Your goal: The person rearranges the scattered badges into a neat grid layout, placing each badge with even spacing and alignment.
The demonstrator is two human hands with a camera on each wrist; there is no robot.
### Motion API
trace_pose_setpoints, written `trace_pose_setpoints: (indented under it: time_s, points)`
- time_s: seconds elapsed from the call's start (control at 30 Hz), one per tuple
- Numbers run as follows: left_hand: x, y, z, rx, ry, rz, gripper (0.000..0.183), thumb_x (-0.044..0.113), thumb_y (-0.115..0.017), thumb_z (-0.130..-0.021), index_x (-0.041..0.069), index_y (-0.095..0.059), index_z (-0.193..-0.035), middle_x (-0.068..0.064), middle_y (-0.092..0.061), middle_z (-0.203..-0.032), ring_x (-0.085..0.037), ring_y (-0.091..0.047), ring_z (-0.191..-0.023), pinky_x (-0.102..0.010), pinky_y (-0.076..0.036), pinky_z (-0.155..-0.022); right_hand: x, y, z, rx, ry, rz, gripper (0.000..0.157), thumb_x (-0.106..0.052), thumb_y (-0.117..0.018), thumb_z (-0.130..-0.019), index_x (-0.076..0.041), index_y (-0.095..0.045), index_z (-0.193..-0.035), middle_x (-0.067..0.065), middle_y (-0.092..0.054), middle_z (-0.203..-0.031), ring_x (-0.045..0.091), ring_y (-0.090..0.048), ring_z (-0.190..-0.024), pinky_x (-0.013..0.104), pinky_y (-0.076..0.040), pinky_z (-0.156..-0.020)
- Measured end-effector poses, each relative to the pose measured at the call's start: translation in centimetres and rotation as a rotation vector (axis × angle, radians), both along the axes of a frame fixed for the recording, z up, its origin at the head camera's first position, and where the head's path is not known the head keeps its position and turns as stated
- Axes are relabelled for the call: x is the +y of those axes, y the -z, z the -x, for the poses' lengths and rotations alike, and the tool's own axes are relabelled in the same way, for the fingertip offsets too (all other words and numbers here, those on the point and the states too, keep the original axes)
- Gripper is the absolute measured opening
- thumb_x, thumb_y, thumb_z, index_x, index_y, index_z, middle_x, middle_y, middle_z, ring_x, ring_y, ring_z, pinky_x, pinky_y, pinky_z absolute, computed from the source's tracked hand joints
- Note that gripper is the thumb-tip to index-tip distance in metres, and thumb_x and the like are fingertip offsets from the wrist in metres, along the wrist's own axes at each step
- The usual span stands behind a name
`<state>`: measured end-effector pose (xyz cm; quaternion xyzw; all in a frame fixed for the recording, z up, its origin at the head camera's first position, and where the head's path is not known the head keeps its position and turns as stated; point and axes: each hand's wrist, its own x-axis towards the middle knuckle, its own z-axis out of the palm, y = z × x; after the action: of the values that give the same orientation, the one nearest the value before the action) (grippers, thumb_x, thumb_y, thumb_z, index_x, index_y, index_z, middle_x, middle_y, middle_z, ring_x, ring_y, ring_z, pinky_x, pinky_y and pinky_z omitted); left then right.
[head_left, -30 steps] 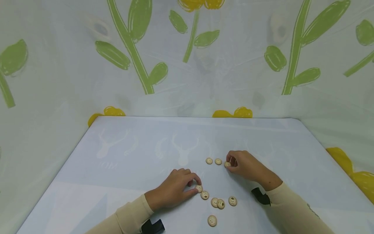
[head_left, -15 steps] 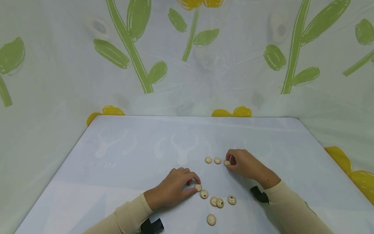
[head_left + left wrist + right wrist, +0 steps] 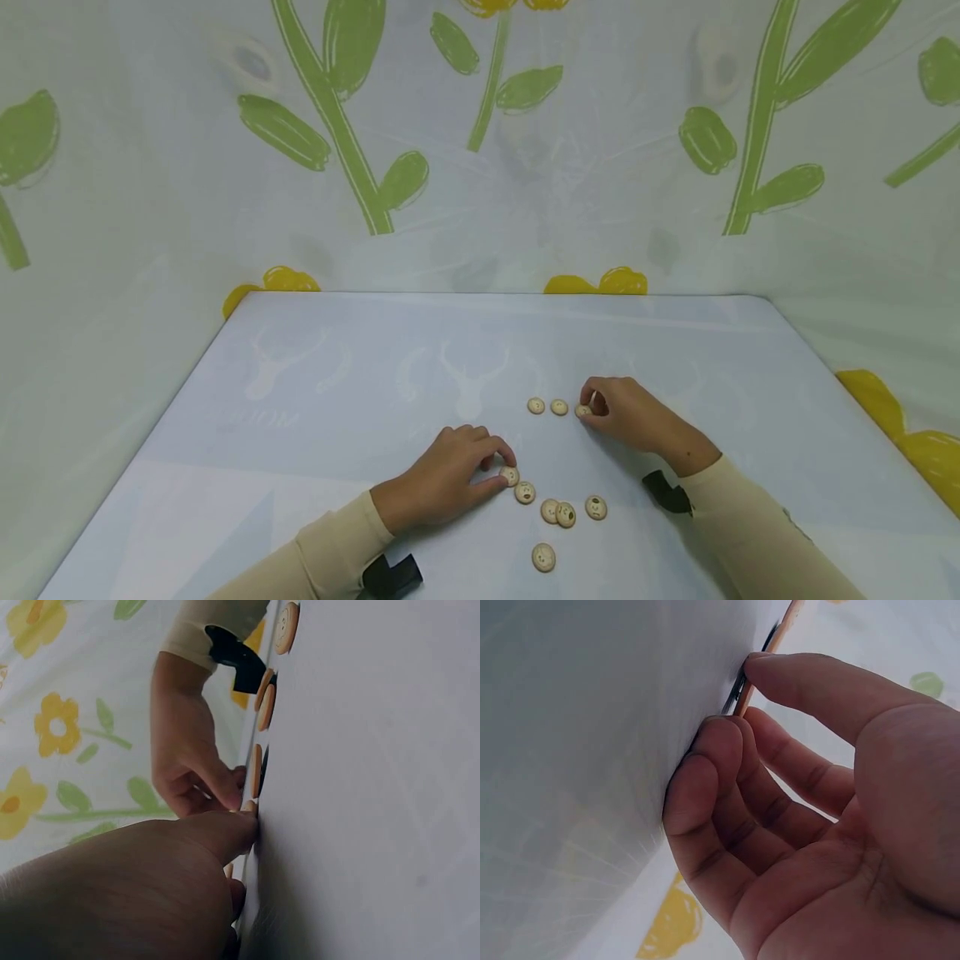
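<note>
Small round wooden discs with drawn faces lie on the pale table. My left hand (image 3: 450, 475) pinches one wooden disc (image 3: 510, 476) between thumb and index finger, flat at the table surface. Touching or nearly touching it is another face disc (image 3: 525, 492). Farther back, my right hand (image 3: 630, 417) holds a disc (image 3: 582, 411) by its edges at the right end of a short row, beside two more discs, the middle one (image 3: 558, 407) and the left one (image 3: 536, 406). In the right wrist view, the thumb and curled fingers of the right hand (image 3: 802, 817) meet a thin disc edge (image 3: 745, 697).
Nearer the person, two discs overlap, the upper one (image 3: 566, 515) partly covering the other (image 3: 550, 511). One disc (image 3: 596, 507) lies to their right, another (image 3: 543, 557) in front. A white curtain (image 3: 480, 200) with plant prints surrounds the table (image 3: 337, 350) at back and sides.
</note>
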<state>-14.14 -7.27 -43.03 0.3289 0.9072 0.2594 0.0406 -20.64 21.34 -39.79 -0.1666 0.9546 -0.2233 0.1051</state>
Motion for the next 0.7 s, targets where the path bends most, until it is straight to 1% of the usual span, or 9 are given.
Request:
trace_pose_setpoints:
  time_s: [0.23, 0.37, 0.7]
  points:
    - [-0.02, -0.07, 0.01, 0.012, 0.004, -0.002, 0.016, 0.035, -0.070, -0.093, 0.031, -0.067, -0.108, 0.017, -0.047, -0.081, -0.001, -0.043, -0.081, -0.025, -0.032, -0.075, 0.00, 0.01, 0.06, 0.003, -0.005, 0.005, 0.010, -0.015, -0.070, -0.093, -0.009, -0.064, -0.099, 0.000, -0.057, -0.076, 0.013, -0.050, -0.069, 0.029, -0.044, -0.062]
    - [-0.03, -0.07, 0.01, 0.004, 0.002, 0.003, 0.016, 0.035, -0.070, -0.093, 0.031, -0.067, -0.108, 0.017, -0.047, -0.081, -0.001, -0.044, -0.081, -0.025, -0.032, -0.075, 0.02, 0.06, 0.06, 0.011, -0.013, 0.008, 0.011, -0.014, -0.069, -0.093, -0.008, -0.065, -0.100, 0.000, -0.056, -0.075, 0.013, -0.050, -0.068, 0.028, -0.043, -0.061]
    - [-0.01, -0.06, -0.02, 0.005, 0.002, 0.001, 0.016, 0.034, -0.070, -0.093, 0.030, -0.067, -0.109, 0.017, -0.047, -0.081, -0.001, -0.043, -0.080, -0.025, -0.032, -0.074, 0.06, 0.16, 0.23, 0.006, 0.004, -0.007, 0.012, -0.014, -0.070, -0.093, -0.008, -0.065, -0.102, 0.000, -0.057, -0.075, 0.013, -0.050, -0.068, 0.028, -0.044, -0.061]
